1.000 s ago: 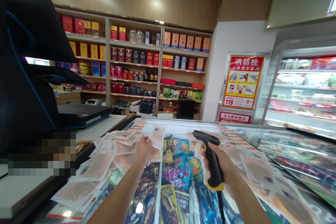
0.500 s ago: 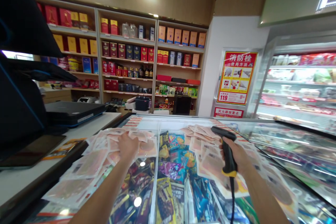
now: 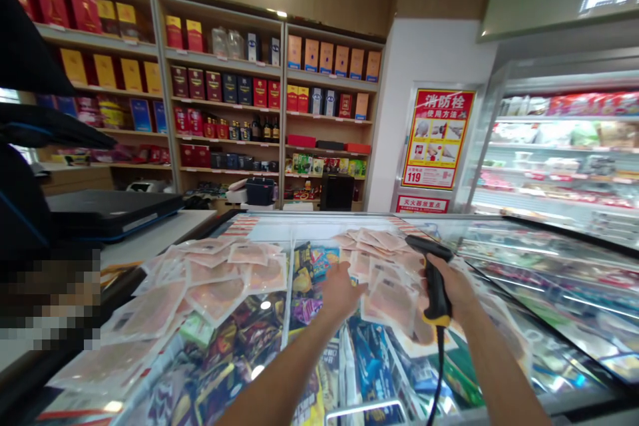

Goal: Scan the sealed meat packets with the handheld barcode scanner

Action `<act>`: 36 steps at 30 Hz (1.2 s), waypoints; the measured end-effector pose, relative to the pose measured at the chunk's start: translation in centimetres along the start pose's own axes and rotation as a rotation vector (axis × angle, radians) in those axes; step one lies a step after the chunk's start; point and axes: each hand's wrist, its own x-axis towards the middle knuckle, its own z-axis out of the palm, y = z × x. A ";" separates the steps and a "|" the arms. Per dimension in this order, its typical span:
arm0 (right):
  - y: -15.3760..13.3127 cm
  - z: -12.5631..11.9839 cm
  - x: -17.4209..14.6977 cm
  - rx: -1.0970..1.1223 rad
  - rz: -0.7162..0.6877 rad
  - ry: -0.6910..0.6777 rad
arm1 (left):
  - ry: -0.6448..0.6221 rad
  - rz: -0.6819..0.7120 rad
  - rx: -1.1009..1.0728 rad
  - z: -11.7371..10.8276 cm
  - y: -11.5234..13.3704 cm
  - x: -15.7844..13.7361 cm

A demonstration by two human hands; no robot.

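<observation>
Scanner [image 3: 437, 294] in right hand [image 3: 457, 286]

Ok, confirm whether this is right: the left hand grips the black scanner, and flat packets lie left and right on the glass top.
The side is wrong: the right hand grips the black scanner, as the head view shows. Flat packets do lie left and right on the glass top.
</observation>
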 end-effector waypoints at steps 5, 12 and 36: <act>0.7 -1.9 0.8 -0.008 0.005 0.065 | -0.134 -0.022 0.047 3.4 2.9 -0.5; 0.8 -2.5 1.3 0.013 -0.003 0.104 | -0.214 -0.063 0.090 4.0 3.5 0.1; 1.4 5.4 -4.5 0.138 0.216 -0.317 | 0.134 -0.373 -0.501 -2.2 -9.1 3.5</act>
